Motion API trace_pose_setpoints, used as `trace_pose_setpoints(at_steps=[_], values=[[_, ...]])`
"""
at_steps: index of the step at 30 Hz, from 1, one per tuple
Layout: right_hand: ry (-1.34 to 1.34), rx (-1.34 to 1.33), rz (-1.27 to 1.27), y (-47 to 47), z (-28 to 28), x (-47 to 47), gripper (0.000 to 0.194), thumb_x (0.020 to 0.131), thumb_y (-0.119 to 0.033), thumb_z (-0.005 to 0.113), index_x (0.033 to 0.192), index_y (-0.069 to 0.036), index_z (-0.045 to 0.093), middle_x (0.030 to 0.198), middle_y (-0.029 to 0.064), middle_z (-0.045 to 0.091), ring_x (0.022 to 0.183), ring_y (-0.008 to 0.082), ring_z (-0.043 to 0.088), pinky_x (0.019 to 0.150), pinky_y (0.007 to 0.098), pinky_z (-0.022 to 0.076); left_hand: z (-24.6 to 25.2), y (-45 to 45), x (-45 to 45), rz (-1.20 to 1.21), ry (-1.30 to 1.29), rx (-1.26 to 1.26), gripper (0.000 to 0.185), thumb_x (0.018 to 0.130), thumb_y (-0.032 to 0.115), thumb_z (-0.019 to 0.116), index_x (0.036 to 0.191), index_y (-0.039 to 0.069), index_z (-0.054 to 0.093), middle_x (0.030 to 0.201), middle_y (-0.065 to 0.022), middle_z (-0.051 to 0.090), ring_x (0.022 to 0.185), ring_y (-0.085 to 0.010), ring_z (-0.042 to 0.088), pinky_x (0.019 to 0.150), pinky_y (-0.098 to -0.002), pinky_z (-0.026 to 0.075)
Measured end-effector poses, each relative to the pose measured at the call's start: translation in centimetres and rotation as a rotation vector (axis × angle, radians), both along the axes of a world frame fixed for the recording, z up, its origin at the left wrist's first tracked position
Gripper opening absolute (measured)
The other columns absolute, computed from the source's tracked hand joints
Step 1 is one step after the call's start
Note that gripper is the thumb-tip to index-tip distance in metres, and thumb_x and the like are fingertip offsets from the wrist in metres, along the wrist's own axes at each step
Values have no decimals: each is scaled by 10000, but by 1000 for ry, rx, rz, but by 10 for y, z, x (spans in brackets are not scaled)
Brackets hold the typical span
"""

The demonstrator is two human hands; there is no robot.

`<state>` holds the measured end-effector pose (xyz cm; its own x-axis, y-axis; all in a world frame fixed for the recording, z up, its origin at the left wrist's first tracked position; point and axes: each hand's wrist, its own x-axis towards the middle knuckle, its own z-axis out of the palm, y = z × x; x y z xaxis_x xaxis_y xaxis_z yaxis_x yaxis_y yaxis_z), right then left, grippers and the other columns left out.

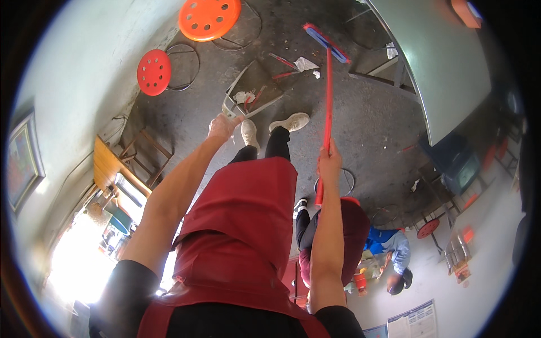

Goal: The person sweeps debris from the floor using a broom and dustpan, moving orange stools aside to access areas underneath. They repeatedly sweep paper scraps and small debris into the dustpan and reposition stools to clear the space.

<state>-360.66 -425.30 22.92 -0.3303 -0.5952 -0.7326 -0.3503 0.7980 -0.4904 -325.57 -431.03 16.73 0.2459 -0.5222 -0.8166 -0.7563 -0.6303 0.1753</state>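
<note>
My left hand [221,127] is closed on the near end of a dustpan [230,105] with a pale rim, held low in front of my shoes. Crumpled tissue [244,97] and red wrapper-like strips [256,99] lie in it. In my right hand [329,162] is the red handle [329,97] of a broom. Its blue head with red bristles [326,42] rests on the floor farther out, beyond the dustpan and to its right. Between dustpan and broom head lie a crumpled white tissue [306,64], a small white scrap [316,74] and red strips [284,62].
A red stool [154,72] and an orange stool [210,19] stand by the left wall. At right is a pale green table [452,72] with metal legs beneath. A person in dark red [355,232] sits close by my right arm; another person [399,253] is farther behind.
</note>
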Motion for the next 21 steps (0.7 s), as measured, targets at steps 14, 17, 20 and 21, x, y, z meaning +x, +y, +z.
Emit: trace_pose_setpoints(at_steps=[14,17,20,21], values=[[346,-231,549,-78,-68,57,470,923,-182,567,1377,-78,511,1116,267,645,1044,433,616,888,497,486,-12,3,18,86,74,41,802,783,681,659,957,-102,686,894,-280,695,931,-397,688,835,-453,529],[282,-96,526,-21,-30,47,452,924,-152,554,1365,-69,507,1039,267,654,979,454,623,846,517,487,-14,1,16,76,54,22,813,778,687,657,975,-101,683,919,-286,693,950,-402,683,847,-457,526],[159,-17,494,32,8,29,461,926,-143,556,1378,-76,497,1065,261,654,988,430,633,828,505,496,-15,0,12,63,43,41,820,774,691,656,985,-101,681,936,-290,690,961,-406,679,856,-459,523],[165,-46,470,48,18,26,461,927,-146,557,1379,-77,496,1063,256,657,978,424,639,821,497,499,-15,0,11,61,46,37,822,772,692,656,988,-101,680,941,-290,690,964,-407,678,858,-459,522]])
